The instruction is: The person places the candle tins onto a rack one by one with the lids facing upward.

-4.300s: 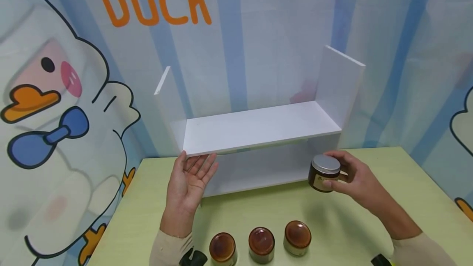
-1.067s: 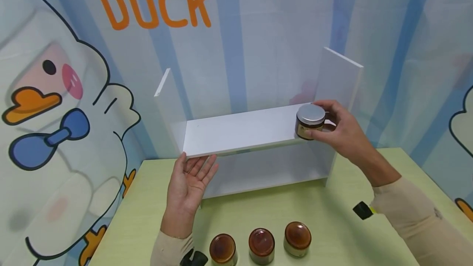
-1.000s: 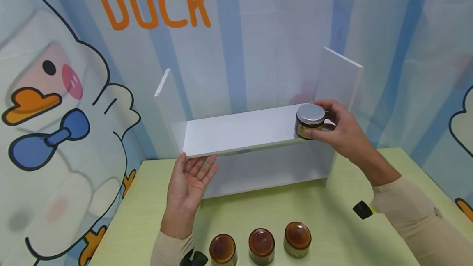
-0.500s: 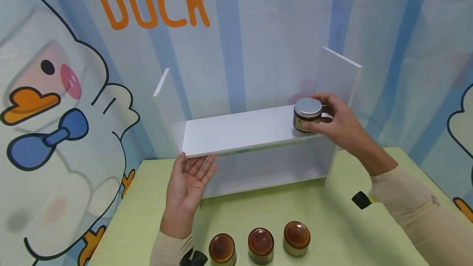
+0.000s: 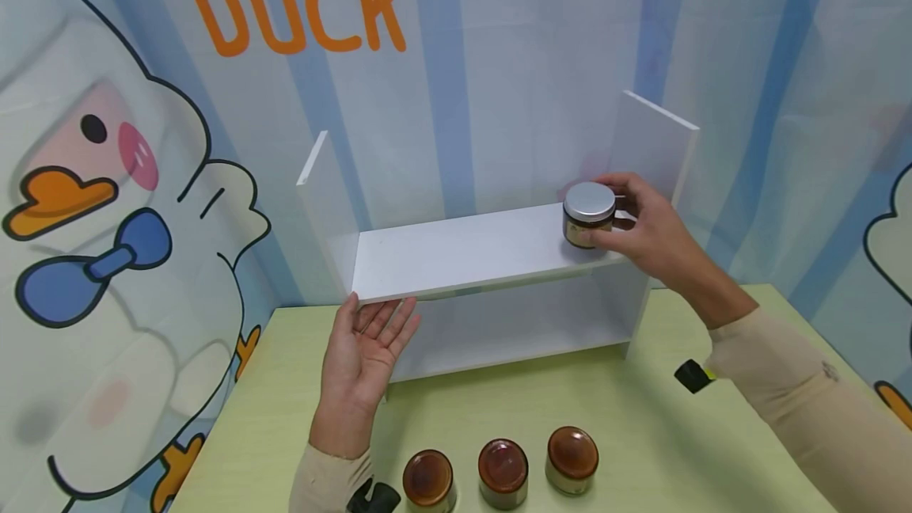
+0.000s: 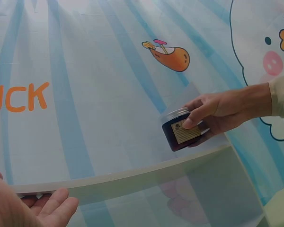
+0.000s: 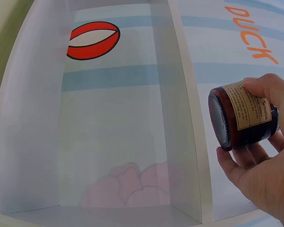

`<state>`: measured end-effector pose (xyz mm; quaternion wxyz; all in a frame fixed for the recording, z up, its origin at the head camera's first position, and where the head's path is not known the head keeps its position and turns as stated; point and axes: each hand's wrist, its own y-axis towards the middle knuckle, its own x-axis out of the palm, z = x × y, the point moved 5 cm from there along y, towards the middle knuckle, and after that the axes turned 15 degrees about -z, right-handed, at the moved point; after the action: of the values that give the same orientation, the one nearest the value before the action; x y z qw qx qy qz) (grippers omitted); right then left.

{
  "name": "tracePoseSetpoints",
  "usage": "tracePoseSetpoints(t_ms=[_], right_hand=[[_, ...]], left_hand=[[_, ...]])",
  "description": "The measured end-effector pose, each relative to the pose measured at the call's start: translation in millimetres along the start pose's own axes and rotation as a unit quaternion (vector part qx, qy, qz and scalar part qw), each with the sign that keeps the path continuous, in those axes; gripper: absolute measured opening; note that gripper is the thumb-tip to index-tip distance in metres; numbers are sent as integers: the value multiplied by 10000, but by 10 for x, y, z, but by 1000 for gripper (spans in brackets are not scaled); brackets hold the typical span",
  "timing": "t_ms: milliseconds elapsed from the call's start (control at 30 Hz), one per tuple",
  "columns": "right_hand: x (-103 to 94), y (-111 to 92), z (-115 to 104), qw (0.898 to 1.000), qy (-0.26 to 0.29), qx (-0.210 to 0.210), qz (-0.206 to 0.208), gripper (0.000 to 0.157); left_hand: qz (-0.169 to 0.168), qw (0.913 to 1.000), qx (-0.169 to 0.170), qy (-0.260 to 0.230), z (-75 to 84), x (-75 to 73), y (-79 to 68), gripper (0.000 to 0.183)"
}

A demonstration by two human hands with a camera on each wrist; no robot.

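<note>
My right hand (image 5: 651, 224) grips a dark amber candle jar (image 5: 587, 232) with a silver lid and a tan label, thumb across the label. In the right wrist view the jar's (image 7: 246, 116) underside shows, close over the upper board of a white shelf unit (image 5: 456, 256), near its right end. My left hand (image 5: 363, 366) is palm up at that board's front left corner, thumb tip at the edge and fairly straight fingers reaching beneath. In the left wrist view the left fingers (image 6: 57, 208) lie just under the board.
Three amber-topped jars, a left one (image 5: 429, 481), a middle one (image 5: 503, 475) and a right one (image 5: 572, 460), stand in a row on the pale green table (image 5: 641, 434) before the shelf. Upright side panels, including the right panel (image 5: 655, 145), flank the upper board. A printed curtain (image 5: 527, 62) hangs behind.
My right hand has raised the candle jar from in front of the lower shelf to over the upper board, lately shifting slightly back and left. The left hand stays put.
</note>
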<state>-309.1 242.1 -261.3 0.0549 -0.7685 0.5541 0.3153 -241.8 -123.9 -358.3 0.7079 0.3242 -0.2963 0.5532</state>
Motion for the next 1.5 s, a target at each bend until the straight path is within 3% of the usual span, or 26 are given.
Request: tracePoseSetpoints(t_ms=[800, 1500], right_hand=[[-28, 121, 8, 9999, -52, -153, -11, 69], [-69, 226, 87, 9999, -82, 108, -72, 72]], left_hand=[[22, 10000, 16, -55, -1, -7, 3, 52], [-11, 10000, 25, -91, -4, 0, 1, 53]])
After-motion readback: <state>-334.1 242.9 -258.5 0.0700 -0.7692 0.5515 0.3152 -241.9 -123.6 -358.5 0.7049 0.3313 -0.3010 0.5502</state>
